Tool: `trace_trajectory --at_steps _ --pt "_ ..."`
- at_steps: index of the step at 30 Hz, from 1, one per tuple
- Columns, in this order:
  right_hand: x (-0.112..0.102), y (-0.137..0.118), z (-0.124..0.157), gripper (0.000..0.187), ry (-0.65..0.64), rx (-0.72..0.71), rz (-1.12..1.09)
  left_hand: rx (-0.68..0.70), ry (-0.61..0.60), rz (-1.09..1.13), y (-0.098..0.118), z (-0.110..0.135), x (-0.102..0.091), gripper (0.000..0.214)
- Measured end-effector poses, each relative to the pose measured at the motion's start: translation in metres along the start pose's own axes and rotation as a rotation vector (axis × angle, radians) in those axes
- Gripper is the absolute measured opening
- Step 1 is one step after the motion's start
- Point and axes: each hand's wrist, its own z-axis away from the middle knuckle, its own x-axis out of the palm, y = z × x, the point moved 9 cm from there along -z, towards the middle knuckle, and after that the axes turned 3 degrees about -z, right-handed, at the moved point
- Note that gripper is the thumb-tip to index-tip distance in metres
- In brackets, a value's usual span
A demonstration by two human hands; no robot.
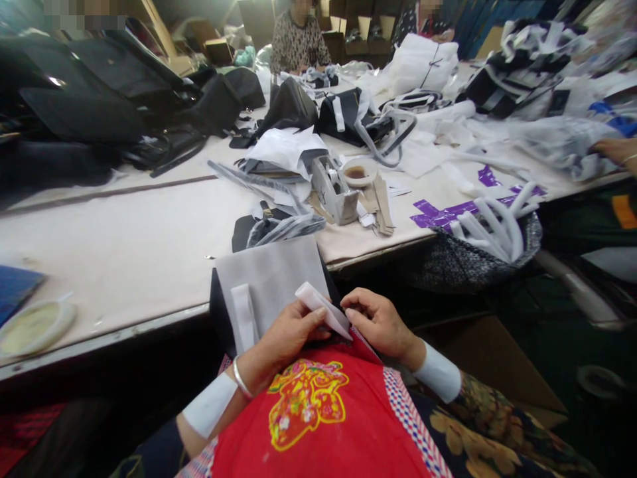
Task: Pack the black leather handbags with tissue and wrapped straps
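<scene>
- Far left: blue panel (17,285) at the near edge of the table (124,239); round, pale-rimmed item (37,328) just beside it.
- Behind these: dark pile of black bags (89,99), overlapping; individual outlines hard to separate.
- Centre: black piece (221,309) with a grey face (273,262), tilted up in front of the wearer at the table edge. A folded white strip (245,318) lies along the left part of that face.
- Left hand (291,332): grasping a second strip, the looped white band (323,305), between thumb and fingers. Band position — over the right part of the grey face, slanting down toward the right hand, above the red apron (343,431).
- Beyond the hands, on the table: tape dispenser (334,189), with a round container (359,172) of brown contents just beside it.
- Right hand (381,325): fingers curled close together at the band's lower end; cannot tell whether they grasp anything — fingertips partly hidden.
- Right: purple tape (440,216) at the table edge; white rods (497,229) bunched in a dark speckled holder (458,265).
- Far right: another person's hand (614,151) near clear plastic.
</scene>
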Motion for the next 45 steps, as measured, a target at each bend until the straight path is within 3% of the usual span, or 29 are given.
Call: trace_trajectory --at_steps 4,14,18,28,35,39,41,45 --pt "0.005 -0.007 0.000 0.016 -0.033 0.012 0.003 0.019 0.013 -0.020 -0.002 -0.003 -0.003 0.043" --pt "0.004 -0.019 0.003 0.022 0.102 -0.112 0.131 0.101 0.086 -0.106 0.002 -0.004 -0.005 0.028" --pt "0.001 -0.014 0.001 0.020 0.119 -0.099 0.114 0.123 0.039 -0.183 0.005 -0.003 -0.003 0.026" --pt "0.025 0.031 -0.002 0.019 -0.177 0.319 -0.273 0.177 -0.030 -0.386 0.018 0.003 0.003 0.018" --pt "0.034 0.036 -0.010 0.019 -0.279 0.333 -0.272 0.173 -0.044 -0.257 0.016 0.001 0.007 0.015" --pt "0.039 0.039 -0.010 0.010 -0.268 0.355 -0.270 0.156 -0.030 -0.239 0.012 -0.001 0.006 0.018" --pt "0.041 0.041 -0.008 0.014 -0.242 0.354 -0.275 0.153 -0.033 -0.240 0.011 -0.002 0.007 0.020" --pt "0.023 0.043 -0.006 0.009 -0.078 0.268 -0.125 0.140 -0.039 -0.184 0.011 -0.002 0.008 0.025"
